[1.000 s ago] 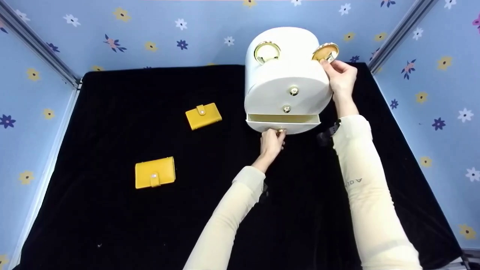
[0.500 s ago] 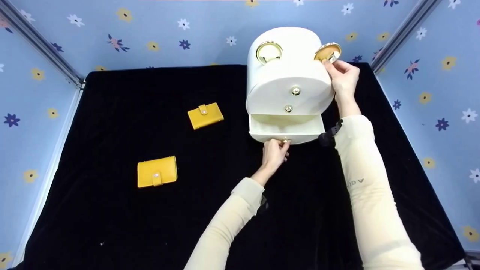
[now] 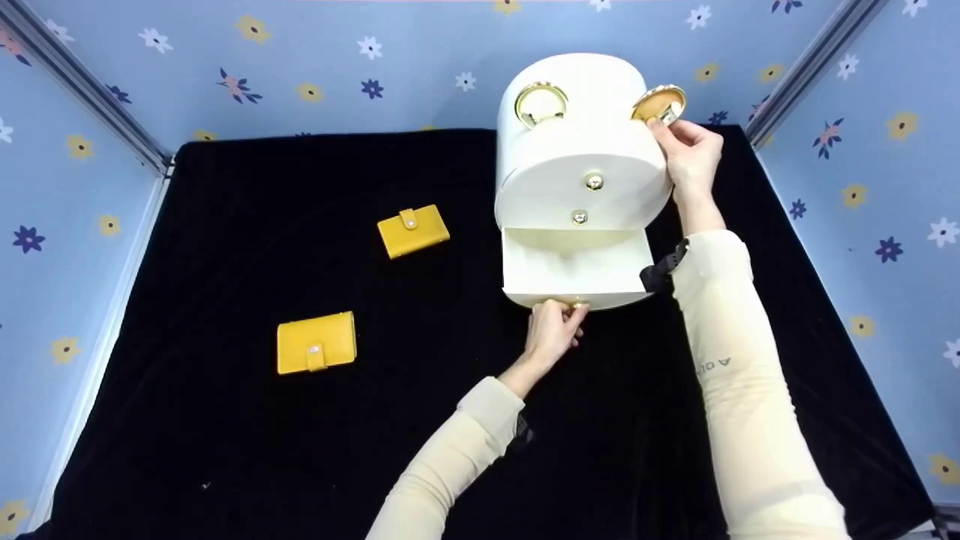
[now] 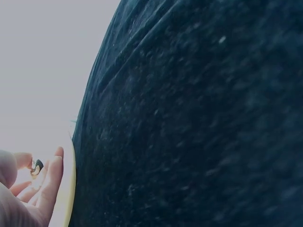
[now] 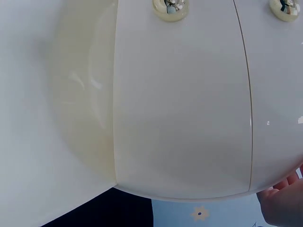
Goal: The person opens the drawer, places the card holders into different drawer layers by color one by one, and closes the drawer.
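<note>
A white storage box (image 3: 544, 191) with a rounded top and round gold knobs stands at the back right. Its bottom drawer (image 3: 577, 270) is pulled out, and I see no object inside. My left hand (image 3: 549, 336) pinches the gold knob of that drawer between thumb and fingers; in the left wrist view the knob (image 4: 38, 166) shows at the fingertips. At the box's upper right, my right hand (image 3: 693, 159) grips the lower edge of a gold-rimmed round ear (image 3: 660, 100). In the right wrist view the right hand (image 5: 286, 201) is partly cut off.
Two yellow card wallets lie on the black cloth (image 3: 225, 435) to the left: one wallet (image 3: 414, 234) nearer the box, another wallet (image 3: 319, 341) closer to the front. A second gold-rimmed ear (image 3: 541, 86) sits on the box's left. Flower-patterned walls (image 3: 420, 45) enclose the table.
My left hand has drawn the bottom drawer toward me, from slightly out to far out. The right hand has kept its grip on the ear, and the box stands where it was.
</note>
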{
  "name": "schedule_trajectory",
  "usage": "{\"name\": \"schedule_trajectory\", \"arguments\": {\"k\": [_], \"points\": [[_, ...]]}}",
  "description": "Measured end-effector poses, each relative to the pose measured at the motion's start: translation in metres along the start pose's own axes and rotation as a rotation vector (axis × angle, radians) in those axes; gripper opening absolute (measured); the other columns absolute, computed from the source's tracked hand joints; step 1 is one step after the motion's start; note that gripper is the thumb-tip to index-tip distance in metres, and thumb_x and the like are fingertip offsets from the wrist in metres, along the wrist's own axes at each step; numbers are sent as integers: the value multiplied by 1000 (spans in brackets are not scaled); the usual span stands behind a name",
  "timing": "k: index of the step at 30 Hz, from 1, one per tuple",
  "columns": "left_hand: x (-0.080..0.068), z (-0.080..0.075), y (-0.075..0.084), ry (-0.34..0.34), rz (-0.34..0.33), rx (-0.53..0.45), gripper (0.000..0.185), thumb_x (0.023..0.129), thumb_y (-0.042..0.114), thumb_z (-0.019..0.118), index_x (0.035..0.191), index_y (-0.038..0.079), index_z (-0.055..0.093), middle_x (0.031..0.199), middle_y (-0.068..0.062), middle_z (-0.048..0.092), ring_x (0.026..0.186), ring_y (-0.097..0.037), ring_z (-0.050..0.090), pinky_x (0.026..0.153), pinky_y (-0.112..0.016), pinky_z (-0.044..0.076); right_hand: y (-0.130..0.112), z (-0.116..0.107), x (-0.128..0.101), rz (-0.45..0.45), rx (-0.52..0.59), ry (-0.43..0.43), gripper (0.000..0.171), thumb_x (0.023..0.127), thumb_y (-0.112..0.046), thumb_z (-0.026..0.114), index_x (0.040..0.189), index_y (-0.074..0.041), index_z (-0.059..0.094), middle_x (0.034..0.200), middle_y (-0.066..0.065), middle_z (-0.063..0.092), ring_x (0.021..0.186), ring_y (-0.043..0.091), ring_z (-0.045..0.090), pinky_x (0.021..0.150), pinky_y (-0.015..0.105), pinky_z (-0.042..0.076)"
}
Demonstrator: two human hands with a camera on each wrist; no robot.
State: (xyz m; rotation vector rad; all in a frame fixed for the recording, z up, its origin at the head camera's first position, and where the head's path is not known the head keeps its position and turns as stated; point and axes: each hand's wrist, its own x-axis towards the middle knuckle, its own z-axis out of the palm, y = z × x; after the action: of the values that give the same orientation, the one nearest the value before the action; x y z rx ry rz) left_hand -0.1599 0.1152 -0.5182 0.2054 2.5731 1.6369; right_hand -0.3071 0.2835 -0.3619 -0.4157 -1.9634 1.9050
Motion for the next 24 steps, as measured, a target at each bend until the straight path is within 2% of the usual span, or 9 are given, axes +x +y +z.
{"name": "schedule_trajectory", "arguments": {"k": [13,17,24], "points": [[-24,3,1,-38,8,15,33,85,29,58,65,4,66,49,-3,59,32,-2,47,35,-16,40,0,-1,1,5,7,4,20,67,-17,77,82,-5,72,68,0,64,64,13,59,62,21,46],[-27,3,0,-44,16,56,35,86,31,57,63,5,66,47,0,58,32,0,46,35,-15,39,-1,-1,0,4,13,3,17,67,-16,77,79,-5,72,67,0,64,63,13,58,61,21,45],[-31,2,-2,-41,70,175,33,87,32,56,63,10,64,43,9,49,36,-1,45,38,-15,37,-2,0,-1,5,14,4,14,68,-15,77,77,-6,71,66,-1,64,62,12,58,61,21,45]]}}
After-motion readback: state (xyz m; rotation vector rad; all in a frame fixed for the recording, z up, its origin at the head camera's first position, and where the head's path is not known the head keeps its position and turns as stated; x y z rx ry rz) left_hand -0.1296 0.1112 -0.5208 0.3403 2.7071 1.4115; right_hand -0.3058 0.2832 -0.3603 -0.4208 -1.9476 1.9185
